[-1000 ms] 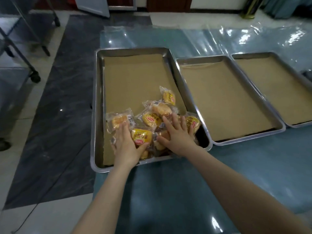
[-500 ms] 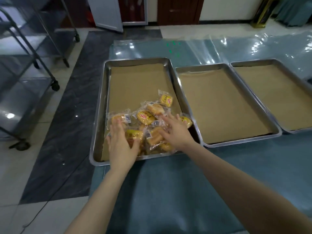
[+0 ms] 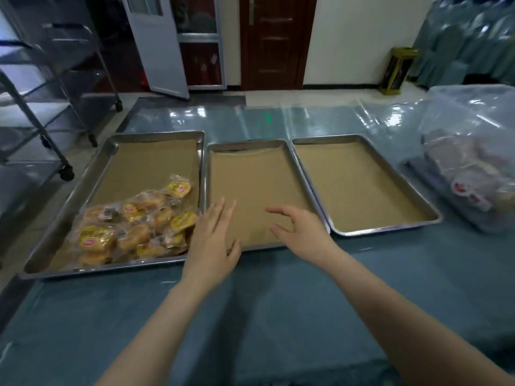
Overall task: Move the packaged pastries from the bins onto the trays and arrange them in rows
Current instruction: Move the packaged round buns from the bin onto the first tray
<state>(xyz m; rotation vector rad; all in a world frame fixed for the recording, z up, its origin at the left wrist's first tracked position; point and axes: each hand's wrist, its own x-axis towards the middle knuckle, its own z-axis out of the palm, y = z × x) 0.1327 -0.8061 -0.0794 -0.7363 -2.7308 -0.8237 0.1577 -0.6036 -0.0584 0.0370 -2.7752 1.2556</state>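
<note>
Both hands hover empty over the middle tray (image 3: 211, 174): left hand (image 3: 213, 240) flat-fingered, right hand (image 3: 302, 232) loosely curled. Pastries (image 3: 133, 227) lie heaped in the left tray (image 3: 92, 174).

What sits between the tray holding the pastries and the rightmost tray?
The middle tray, paper-lined and holding nothing; the left hand and right hand are over its near end. The head view shows this.

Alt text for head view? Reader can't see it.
Left hand and right hand hover open and empty over the middle tray of three paper-lined ones. The left tray holds a loose pile of pastries; the right tray only paper. A clear bin stands far right.
</note>
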